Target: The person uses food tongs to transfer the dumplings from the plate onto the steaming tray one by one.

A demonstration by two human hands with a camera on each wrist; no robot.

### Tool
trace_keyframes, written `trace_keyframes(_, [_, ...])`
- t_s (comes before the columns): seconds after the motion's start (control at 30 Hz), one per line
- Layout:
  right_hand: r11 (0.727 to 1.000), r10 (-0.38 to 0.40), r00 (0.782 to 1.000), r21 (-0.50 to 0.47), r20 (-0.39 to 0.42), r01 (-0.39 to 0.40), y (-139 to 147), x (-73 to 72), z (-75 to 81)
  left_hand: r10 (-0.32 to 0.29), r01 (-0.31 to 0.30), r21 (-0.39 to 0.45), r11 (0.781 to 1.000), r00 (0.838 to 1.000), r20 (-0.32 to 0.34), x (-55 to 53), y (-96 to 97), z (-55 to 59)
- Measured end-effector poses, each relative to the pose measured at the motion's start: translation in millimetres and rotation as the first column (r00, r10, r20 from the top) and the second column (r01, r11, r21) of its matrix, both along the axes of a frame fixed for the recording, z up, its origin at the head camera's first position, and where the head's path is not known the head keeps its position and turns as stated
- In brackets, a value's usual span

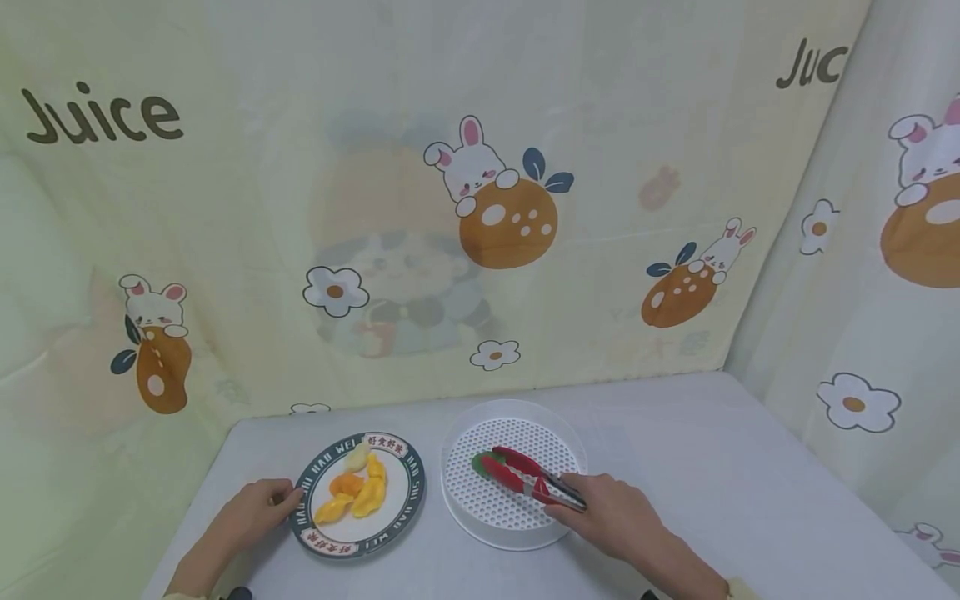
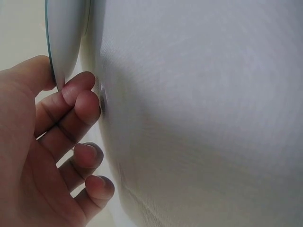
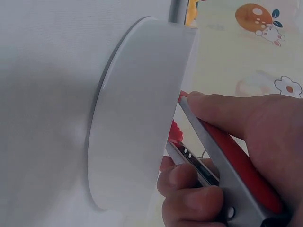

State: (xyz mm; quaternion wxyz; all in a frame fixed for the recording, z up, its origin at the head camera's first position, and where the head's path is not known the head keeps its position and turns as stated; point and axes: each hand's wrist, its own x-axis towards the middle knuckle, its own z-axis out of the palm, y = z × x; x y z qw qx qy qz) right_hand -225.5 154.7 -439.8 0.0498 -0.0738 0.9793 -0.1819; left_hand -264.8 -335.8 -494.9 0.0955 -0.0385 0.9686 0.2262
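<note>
My left hand point(image 1: 247, 512) pinches the rim of a round plate point(image 1: 417, 492), thumb on top and forefinger under the edge in the left wrist view. Several dumpling-shaped pieces lie on it: yellow dumplings point(image 1: 370, 497), an orange dumpling point(image 1: 347, 484) and a pale dumpling point(image 1: 357, 457). To its right stands a white round steamer basket point(image 1: 498, 540) with a perforated floor. My right hand point(image 1: 611, 512) grips red-tipped metal tongs point(image 1: 504, 475) that reach over the basket's near right side. Between the tong tips shows a green piece point(image 1: 480, 464), mostly covered; whether it touches the floor I cannot tell.
Everything stands on a white-covered table point(image 1: 660, 450). Behind it hangs a pale curtain point(image 1: 600, 317) printed with rabbits and fruit, and a second printed curtain point(image 1: 840, 317) lines the right side. The basket's wall rises around the tong tips.
</note>
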Motion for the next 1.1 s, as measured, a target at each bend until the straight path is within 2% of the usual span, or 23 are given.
trace_keyframes(0.43, [0.999, -0.013, 1.0, 0.029, 0.024, 0.012, -0.9, -0.5, 0.9, 0.002, -0.002, -0.002, 1.0, 1.0, 0.001, -0.5, 0.3, 0.4])
trace_keyframes(0.67, [0.999, -0.029, 1.0, 0.023, 0.01, 0.029, 1.2, 0.7, 3.5, 0.007, -0.007, 0.005, 1.0, 1.0, -0.003, -0.5, 0.1, -0.9])
trace_keyframes(0.93, [0.998, -0.062, 0.996, 0.013, 0.057, 0.062, 1.3, -4.4, 9.0, 0.005, -0.005, 0.013, 1.0, 1.0, -0.007, -0.1, 0.1, -1.4])
trace_keyframes(1.1, [0.998, -0.066, 0.997, 0.025, 0.028, 0.065, -1.6, -4.0, 14.2, 0.009, -0.009, 0.011, 1.0, 1.0, -0.001, -0.1, 0.8, -0.7])
